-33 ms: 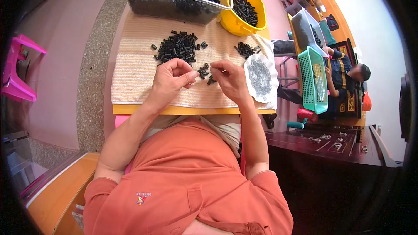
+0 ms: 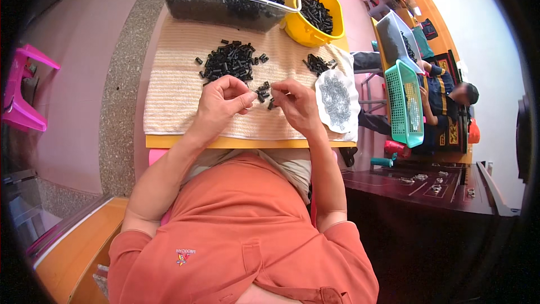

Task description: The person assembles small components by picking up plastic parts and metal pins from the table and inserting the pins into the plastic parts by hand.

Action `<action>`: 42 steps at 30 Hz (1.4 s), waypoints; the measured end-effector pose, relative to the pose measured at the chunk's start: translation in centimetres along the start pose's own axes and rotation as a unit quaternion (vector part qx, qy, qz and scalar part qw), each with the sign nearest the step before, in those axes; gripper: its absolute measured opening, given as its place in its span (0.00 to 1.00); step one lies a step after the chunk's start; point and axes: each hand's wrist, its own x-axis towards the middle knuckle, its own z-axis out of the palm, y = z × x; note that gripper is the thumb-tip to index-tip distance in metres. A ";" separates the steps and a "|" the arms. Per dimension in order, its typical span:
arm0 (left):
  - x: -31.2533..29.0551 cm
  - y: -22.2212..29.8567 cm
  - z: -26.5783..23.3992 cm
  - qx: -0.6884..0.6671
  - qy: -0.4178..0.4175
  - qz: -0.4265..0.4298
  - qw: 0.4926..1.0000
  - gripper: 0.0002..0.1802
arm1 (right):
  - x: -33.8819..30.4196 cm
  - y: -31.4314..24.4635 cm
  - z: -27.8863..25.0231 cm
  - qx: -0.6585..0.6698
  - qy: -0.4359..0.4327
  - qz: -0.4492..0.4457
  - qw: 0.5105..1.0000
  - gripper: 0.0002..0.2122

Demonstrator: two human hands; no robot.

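Over the striped towel (image 2: pixel 174 101), my left hand (image 2: pixel 223 104) is pinched, thumb against forefinger, with a tiny light spot at the fingertips too small to name. A short gap away, my right hand (image 2: pixel 298 107) is closed too, fingers curled down and tips partly hidden. Small black pieces (image 2: pixel 263 91) lie between the hands; one sits right by the right fingertips, held or lying I cannot tell. Beyond my left hand is a heap of short black tubular parts (image 2: pixel 229 61). A smaller black pile (image 2: pixel 318 65) and a white dish of tiny clear or silvery pieces (image 2: pixel 337 101) are beside my right hand.
At the table's far side stand a clear plastic bin (image 2: pixel 225 8) full of black parts and a yellow tub (image 2: pixel 304 31) holding more. A pink stool (image 2: pixel 25 90) is on the left. To the right are a green basket (image 2: pixel 396 104) and a seated person (image 2: pixel 444 98).
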 end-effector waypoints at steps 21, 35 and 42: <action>-0.4 -0.2 0.8 -0.009 -0.071 0.012 0.997 0.07 | -3.5 -1.5 2.6 0.087 0.028 -0.012 0.996 0.09; -0.4 -0.1 0.5 -0.031 -0.065 -0.029 0.997 0.08 | -3.5 -1.5 4.2 0.045 0.137 -0.129 0.981 0.09; -0.4 0.5 0.4 -0.032 -0.091 -0.074 0.993 0.08 | -3.5 -1.2 4.1 0.016 0.141 -0.163 0.976 0.10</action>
